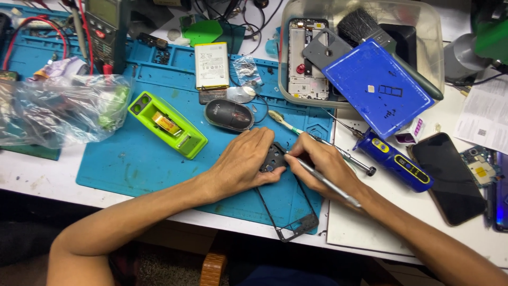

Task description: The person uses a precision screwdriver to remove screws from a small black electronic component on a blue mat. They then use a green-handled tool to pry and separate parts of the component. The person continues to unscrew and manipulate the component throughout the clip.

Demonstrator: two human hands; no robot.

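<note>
The left hand point(244, 161) lies flat and narrow on the far end of a black phone frame point(288, 198), its fingers pressing down on the dark camera part of the frame. The frame rests on the near right part of a blue work mat point(132, 159) on the worktop point(32, 175), and its near end juts past the mat's near edge. The right hand point(323, 161) is closed around a slim metal tool point(325, 181), held like a pen, with the tip meeting the far end of the frame just beside the left fingertips.

Just beyond the hands lies a black computer mouse point(229, 114), with a toothbrush point(283, 123) to its right. Left of the mouse sits a green tape dispenser point(166, 124), and further left a crumpled clear plastic bag point(58, 108). A white phone battery point(211, 65) lies on the far part of the mat. To the right of the right hand a blue electric screwdriver point(394, 159) rests on the worktop, and near it a dark phone point(447, 177) lies face up. At the far right stands a clear plastic tub point(428, 32) that holds a stripped phone body point(304, 58), a brush point(365, 26) and a blue plate point(378, 87) leaning over its rim.
</note>
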